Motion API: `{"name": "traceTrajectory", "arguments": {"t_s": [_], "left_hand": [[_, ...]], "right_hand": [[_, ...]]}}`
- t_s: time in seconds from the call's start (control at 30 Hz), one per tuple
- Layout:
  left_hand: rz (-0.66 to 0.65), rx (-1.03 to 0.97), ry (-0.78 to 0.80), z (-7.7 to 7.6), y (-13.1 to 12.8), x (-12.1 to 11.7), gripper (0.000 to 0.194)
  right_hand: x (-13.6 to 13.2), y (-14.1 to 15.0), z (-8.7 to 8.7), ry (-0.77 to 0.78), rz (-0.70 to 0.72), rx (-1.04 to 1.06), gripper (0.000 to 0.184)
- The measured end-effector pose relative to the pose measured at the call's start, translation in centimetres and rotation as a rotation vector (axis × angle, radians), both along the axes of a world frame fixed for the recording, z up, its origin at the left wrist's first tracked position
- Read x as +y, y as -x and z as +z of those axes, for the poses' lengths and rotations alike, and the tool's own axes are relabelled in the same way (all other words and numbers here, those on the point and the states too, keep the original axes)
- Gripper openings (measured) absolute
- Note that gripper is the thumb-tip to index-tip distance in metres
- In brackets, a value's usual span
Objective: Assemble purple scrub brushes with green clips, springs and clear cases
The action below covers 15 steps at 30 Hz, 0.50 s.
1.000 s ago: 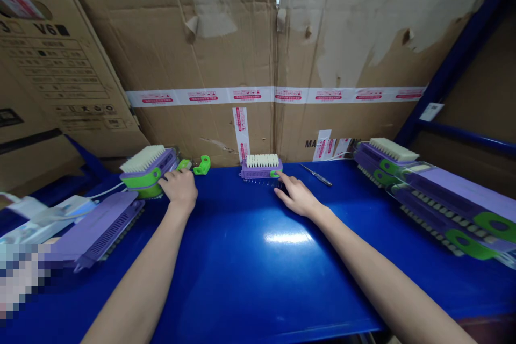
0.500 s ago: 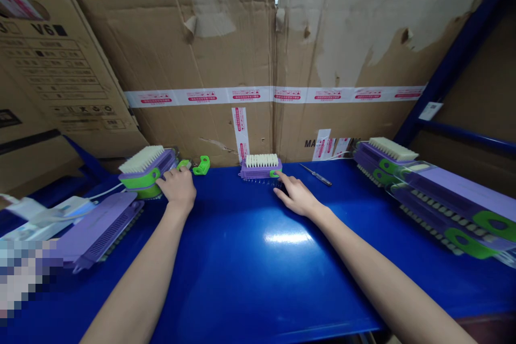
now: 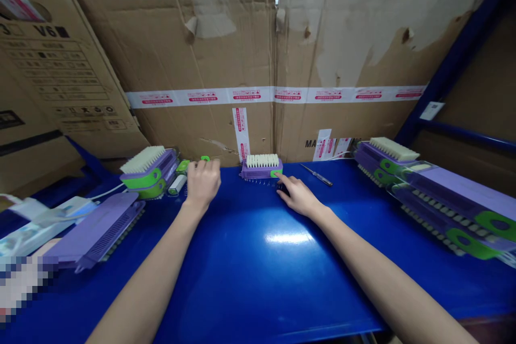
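Observation:
My left hand (image 3: 204, 183) has its fingers curled downward at the back left, and whatever they may hold is hidden. Just beyond it, part of a green plastic piece (image 3: 205, 158) shows above the knuckles. A small white-and-green part (image 3: 177, 185) lies to the left of that hand. My right hand (image 3: 297, 193) is half open, with thumb and index finger apart. Its index fingertip touches the green end of a purple brush (image 3: 263, 171) with cream bristle tufts on top, which stands at the back centre.
Stacked purple-and-green brushes stand at left (image 3: 149, 172) and right (image 3: 391, 153). A purple casing (image 3: 92, 228) lies front left, beside a white power strip (image 3: 60, 220). A screwdriver (image 3: 317, 175) lies right of centre. Cardboard (image 3: 217, 59) walls the back of the blue table (image 3: 242, 279).
My left hand has moved right from beside the left brush stack to the green plastic piece, uncovering the white-and-green part. My right hand stays at the centre brush.

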<state>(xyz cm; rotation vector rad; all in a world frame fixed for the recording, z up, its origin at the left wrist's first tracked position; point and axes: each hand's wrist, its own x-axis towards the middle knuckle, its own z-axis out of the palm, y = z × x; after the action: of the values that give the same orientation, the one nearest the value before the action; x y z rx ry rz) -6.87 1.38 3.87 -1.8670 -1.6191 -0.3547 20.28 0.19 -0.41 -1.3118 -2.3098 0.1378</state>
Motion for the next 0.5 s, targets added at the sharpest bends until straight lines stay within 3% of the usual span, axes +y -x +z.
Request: {"name": "traceTrajectory", "arguments": {"t_s": [0.13,0.3,0.4,0.5], "left_hand": [[-0.218,0.125,0.111,-0.4,-3.9,-1.2,0.026],[-0.510,0.229,0.163,-2.2,-7.1,-2.5,0.024],[-0.591,0.201,0.186,-3.1,-7.7,-2.6,0.022],[-0.574,0.122,0.138,-3.4,-7.6,-2.4,0.026]], "right_hand": [[0.0,0.0,0.0,0.000,-0.007,0.002,0.051],[0.0,0.0,0.1,-0.017,-0.020,-0.013,0.051],[0.2,-0.2,0.1,-0.033,-0.036,-0.024,0.050],[0.4,-0.5,0.1,-0.033,-0.049,-0.027,0.048]]}}
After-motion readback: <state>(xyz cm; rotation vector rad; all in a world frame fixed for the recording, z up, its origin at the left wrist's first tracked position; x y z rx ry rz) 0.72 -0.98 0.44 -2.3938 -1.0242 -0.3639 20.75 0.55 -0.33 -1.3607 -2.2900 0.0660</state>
